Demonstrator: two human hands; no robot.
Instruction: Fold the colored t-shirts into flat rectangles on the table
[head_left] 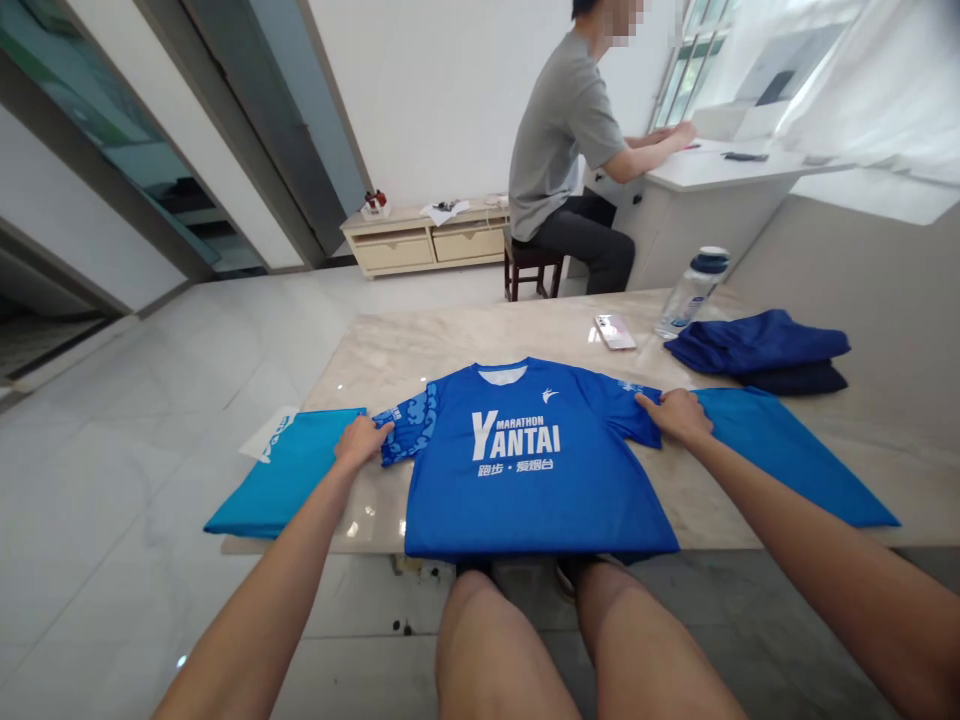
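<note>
A royal-blue T-shirt [525, 470] printed "MARATHON YANTAI" lies flat, front up, on the marble table [420, 345], its hem hanging over the near edge. My left hand [360, 440] pinches the end of the shirt's left sleeve, fingers closed on the cloth. My right hand [679, 413] grips the end of the right sleeve the same way. Both sleeves are stretched outward.
A lighter blue garment [289, 485] lies at the table's left end, another [787, 455] at the right. Folded dark blue clothes [761, 350], a water bottle [694, 290] and a phone [615, 332] sit further back. A person in a grey shirt [562, 130] sits at a white desk behind.
</note>
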